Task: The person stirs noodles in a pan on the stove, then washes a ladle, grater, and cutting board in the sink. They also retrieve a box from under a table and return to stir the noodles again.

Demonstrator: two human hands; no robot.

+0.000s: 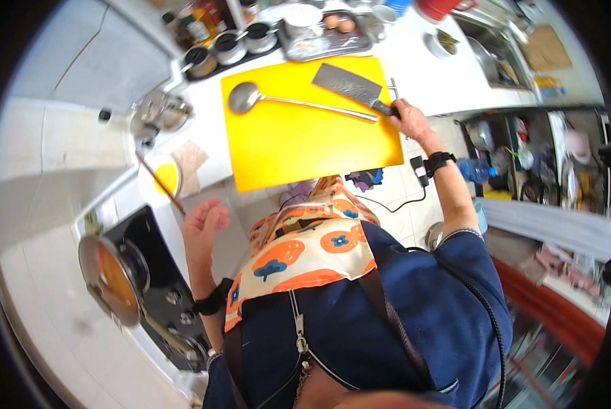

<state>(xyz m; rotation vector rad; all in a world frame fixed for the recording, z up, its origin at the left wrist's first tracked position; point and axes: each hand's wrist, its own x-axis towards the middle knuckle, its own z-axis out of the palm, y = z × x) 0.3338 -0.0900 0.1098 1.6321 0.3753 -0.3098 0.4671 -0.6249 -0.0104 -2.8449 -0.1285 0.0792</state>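
Note:
On a yellow cutting board (305, 148) lies a Chinese cleaver (347, 84) with a dark, wet-looking blade. My right hand (410, 120) is closed around its handle at the board's right edge. A steel ladle (245, 97) rests on the same board, its bowl to the left and its handle end near the cleaver's handle. My left hand (204, 219) hangs at the counter's left edge with loosely bent fingers and nothing visible in it. Close to it is a white bowl (144, 176) of yellow liquid, perhaps beaten egg, with brown chopsticks (159, 183) across it.
At lower left, a lidded pan (112, 281) with orange-brown contents sits on a black gas hob (154, 245). Seasoning jars (228, 46) and a metal tray (331, 46) with two eggs stand behind the board. A sink (494, 56) is at far right. A cable (400, 207) hangs by my right wrist.

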